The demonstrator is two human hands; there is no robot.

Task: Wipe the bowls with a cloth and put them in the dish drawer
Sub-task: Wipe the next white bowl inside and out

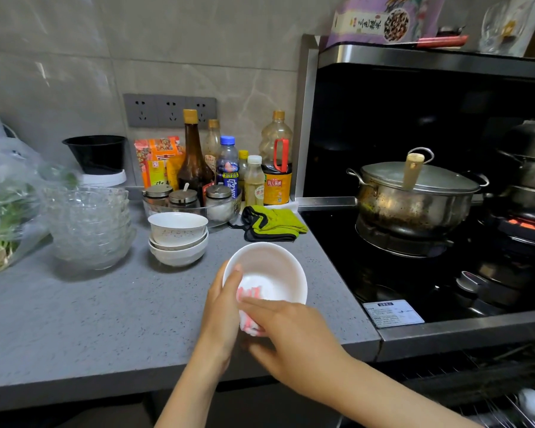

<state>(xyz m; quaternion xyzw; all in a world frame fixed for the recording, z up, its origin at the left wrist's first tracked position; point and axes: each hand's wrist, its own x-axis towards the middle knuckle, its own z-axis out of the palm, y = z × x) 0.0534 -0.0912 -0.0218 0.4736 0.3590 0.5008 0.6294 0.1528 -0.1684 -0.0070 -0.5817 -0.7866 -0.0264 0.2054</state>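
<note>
My left hand [221, 307] grips the near left rim of a white bowl [278, 267], thumb on the inside edge, and holds it tilted above the grey counter [74, 319]. My right hand [294, 335] pinches a pink and white cloth [250, 299] and presses it over the bowl's near rim and inner wall. A stack of white bowls [178, 239] stands on the counter behind. The wire rack of an open dish drawer [507, 396] shows at the bottom right.
A stack of glass bowls [90, 227] and a bag of greens [3, 205] stand at the left. Sauce bottles [229, 168] and spice jars [183, 197] line the wall. A green cloth [274, 223] lies by the stove [414, 273], which carries a lidded pot [414, 196].
</note>
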